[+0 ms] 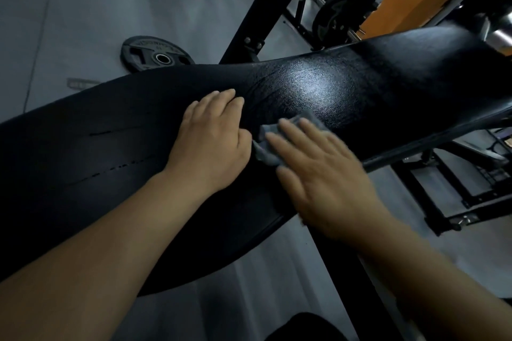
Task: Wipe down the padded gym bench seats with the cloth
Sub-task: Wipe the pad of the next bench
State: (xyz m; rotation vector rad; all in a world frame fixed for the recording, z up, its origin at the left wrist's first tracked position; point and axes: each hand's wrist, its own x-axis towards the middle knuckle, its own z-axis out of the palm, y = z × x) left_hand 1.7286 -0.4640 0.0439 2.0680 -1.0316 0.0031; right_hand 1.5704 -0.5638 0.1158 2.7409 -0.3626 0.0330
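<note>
A long black padded bench (360, 83) runs across the view from lower left to upper right, with a shiny patch near its middle and torn slits at the left. My left hand (213, 138) rests flat on the pad, fingers together, holding nothing. Just to its right, my right hand (321, 171) presses flat on a small grey-blue cloth (266, 152) against the pad. The cloth shows only at the hand's upper-left edge and beyond the fingertips; the rest is hidden under the palm. The right hand is motion-blurred.
A black weight plate (156, 54) lies on the grey floor beyond the bench. Black steel frame posts (266, 5) rise behind it. At the right are the bench's metal rail (432, 147), base frame, and more plates by an orange column (399, 3).
</note>
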